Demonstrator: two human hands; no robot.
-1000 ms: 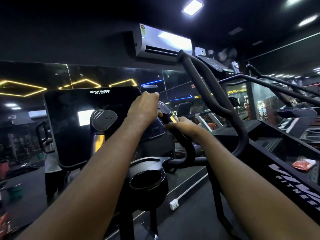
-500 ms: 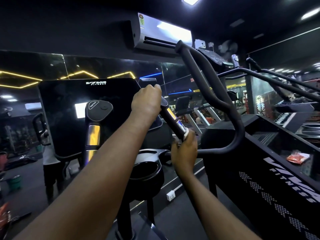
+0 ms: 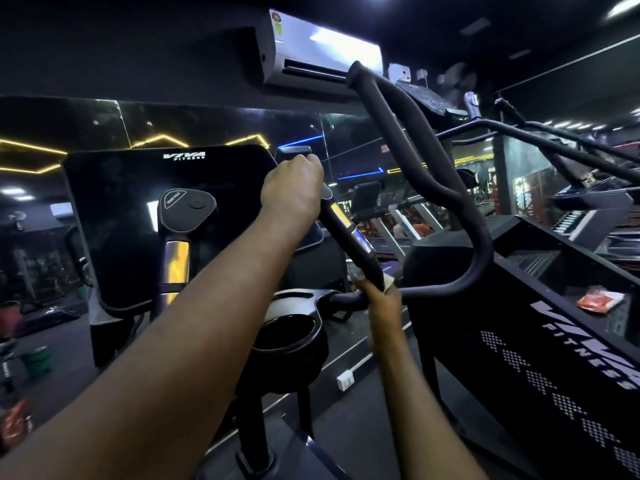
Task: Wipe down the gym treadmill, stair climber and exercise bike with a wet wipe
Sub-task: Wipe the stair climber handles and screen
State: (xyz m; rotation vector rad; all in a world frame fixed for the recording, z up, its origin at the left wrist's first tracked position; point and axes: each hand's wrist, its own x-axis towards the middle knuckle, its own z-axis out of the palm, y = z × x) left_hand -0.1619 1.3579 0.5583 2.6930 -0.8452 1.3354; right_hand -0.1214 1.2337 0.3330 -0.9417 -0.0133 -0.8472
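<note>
At the centre, just right of the dark console (image 3: 138, 220), the slanted handle (image 3: 346, 230) of an exercise machine is clamped at its top by the left hand (image 3: 294, 194). Its base is gripped by the right hand (image 3: 382, 304) through the wet wipe (image 3: 390, 283). The wipe is judged light, limp and slick, best kept bunched under the fingers. The stiff handle can be squeezed firmly. The stair climber (image 3: 554, 341) stands at the right.

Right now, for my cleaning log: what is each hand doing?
Left hand: closed around the top of the handle.
Right hand: closed on the wipe, lower on that handle.
</note>
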